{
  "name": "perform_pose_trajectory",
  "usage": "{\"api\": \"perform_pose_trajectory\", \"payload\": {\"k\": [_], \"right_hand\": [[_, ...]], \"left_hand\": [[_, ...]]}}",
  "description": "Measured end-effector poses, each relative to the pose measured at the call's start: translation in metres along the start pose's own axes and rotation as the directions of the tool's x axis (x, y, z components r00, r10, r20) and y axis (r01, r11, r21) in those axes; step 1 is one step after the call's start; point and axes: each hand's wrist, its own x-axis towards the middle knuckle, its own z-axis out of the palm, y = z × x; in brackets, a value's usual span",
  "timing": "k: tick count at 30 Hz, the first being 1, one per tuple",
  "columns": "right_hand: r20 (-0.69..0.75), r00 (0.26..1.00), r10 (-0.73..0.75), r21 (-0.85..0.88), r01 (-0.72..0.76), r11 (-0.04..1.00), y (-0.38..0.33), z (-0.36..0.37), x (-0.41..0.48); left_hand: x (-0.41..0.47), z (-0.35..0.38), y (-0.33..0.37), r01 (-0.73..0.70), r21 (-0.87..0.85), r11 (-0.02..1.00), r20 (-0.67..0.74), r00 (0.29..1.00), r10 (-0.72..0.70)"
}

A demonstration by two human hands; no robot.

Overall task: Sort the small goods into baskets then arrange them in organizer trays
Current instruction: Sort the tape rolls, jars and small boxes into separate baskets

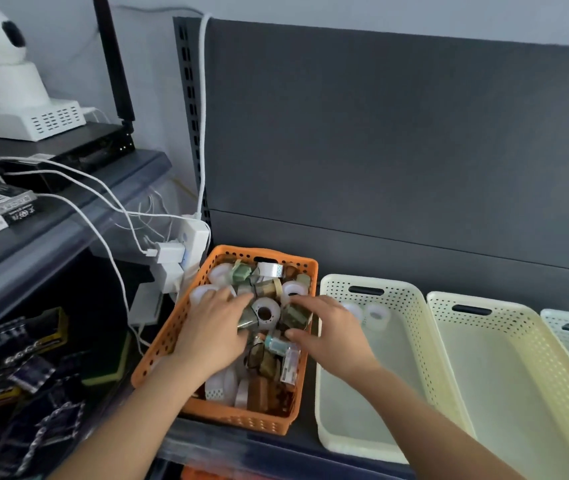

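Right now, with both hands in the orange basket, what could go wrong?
The tape rolls are heaped loosely in the orange basket; the left hand and right hand could flick one over the rim. Its near end sits at the shelf edge, so pulling might tip it. Charger plugs sit close behind.

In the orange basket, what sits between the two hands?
In the head view, a white tape roll lies between the left hand and the right hand, which pinches an olive roll beside it.
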Motion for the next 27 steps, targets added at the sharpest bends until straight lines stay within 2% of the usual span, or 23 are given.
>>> {"api": "perform_pose_trajectory", "payload": {"k": [2, 4, 10, 15, 19, 22, 25, 27], "right_hand": [[-0.034, 0.999, 0.017, 0.085, -0.014, 0.996, 0.005, -0.011, -0.005], [-0.071, 0.997, 0.035, 0.101, -0.028, 0.994, 0.015, -0.024, -0.011], [-0.190, 0.953, 0.234, 0.094, -0.220, 0.971, 0.077, -0.079, -0.041], [-0.237, 0.915, 0.326, -0.070, -0.350, 0.934, 0.140, -0.131, -0.075], [-0.125, 0.911, 0.393, -0.237, -0.412, 0.880, 0.183, -0.157, -0.095], [-0.024, 0.894, 0.448, -0.342, -0.428, 0.836, 0.204, -0.168, -0.102], [0.091, 0.900, 0.427, -0.470, -0.339, 0.815, 0.215, -0.169, -0.100], [0.119, 0.908, 0.402, -0.579, -0.265, 0.771, 0.221, -0.167, -0.096]], "left_hand": [[0.003, -0.011, 0.010, -0.011, -0.078, 0.997, -0.014, 1.000, 0.010], [0.008, -0.020, 0.029, -0.040, -0.168, 0.985, -0.011, 0.999, 0.039], [0.021, -0.017, 0.123, -0.249, -0.292, 0.924, -0.088, 0.968, 0.234], [0.037, 0.019, 0.213, -0.391, -0.331, 0.859, -0.138, 0.920, 0.367], [0.053, 0.052, 0.273, -0.446, -0.243, 0.861, -0.084, 0.894, 0.440], [0.066, 0.076, 0.304, -0.428, -0.135, 0.894, 0.015, 0.901, 0.433], [0.076, 0.097, 0.320, -0.379, 0.030, 0.925, 0.119, 0.920, 0.373], [0.078, 0.106, 0.323, -0.385, 0.174, 0.906, 0.202, 0.915, 0.350]]}}
